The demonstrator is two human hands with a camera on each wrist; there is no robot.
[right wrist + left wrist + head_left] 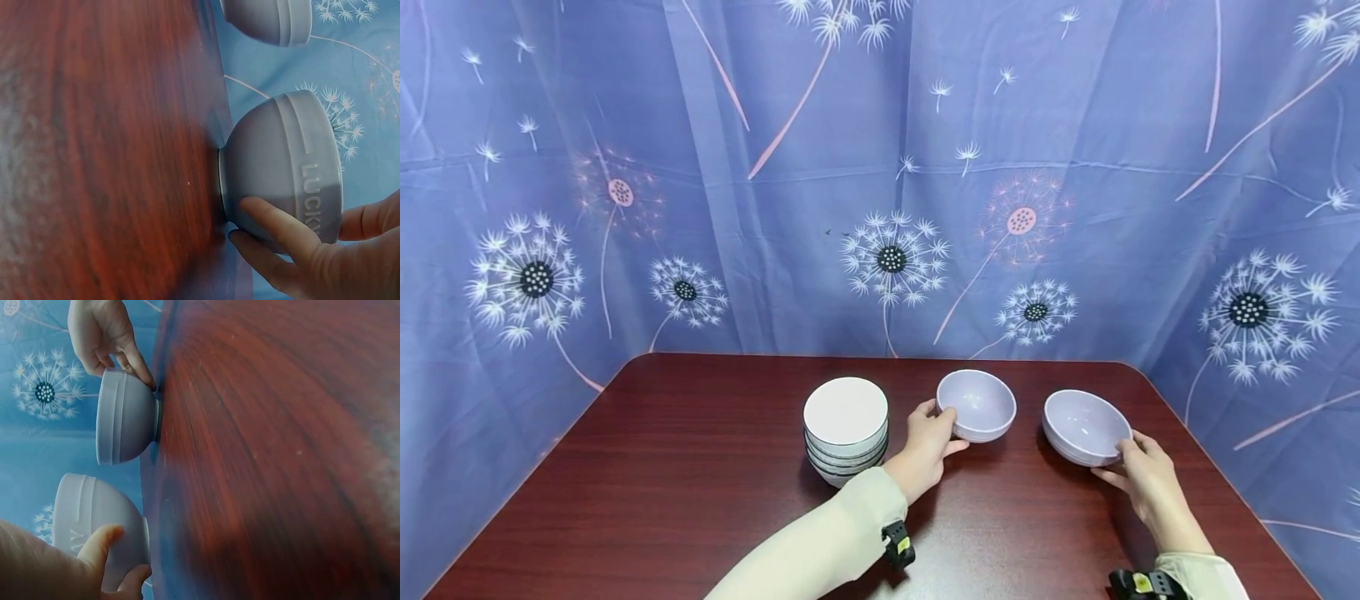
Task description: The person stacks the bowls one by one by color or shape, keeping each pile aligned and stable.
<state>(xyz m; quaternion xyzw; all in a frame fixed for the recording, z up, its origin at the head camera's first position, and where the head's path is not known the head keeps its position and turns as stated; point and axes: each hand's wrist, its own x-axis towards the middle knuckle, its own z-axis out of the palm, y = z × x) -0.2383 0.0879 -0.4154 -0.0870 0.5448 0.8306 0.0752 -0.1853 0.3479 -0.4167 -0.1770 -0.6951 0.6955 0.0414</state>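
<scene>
In the head view my left hand [927, 446] grips the near left side of a pale lavender bowl [977, 400], fingers and thumb at its wall. Raised letters show on this bowl [84, 503] in the left wrist view, where its foot is close to the table. My right hand [1152, 483] holds a second lavender bowl [1082, 425] by its right side, thumb near the rim and fingers low on the wall. In the right wrist view this bowl [269, 156] bears raised lettering reading "LUCKY". Both bowls are upright or nearly so, side by side with a gap between them.
Left of my left hand stands a stack of several white bowls [846, 412] with dark rims, close to my forearm. Everything is on a dark red wooden table [662, 467]. A blue curtain [805, 250] with a dandelion print hangs around its back and sides.
</scene>
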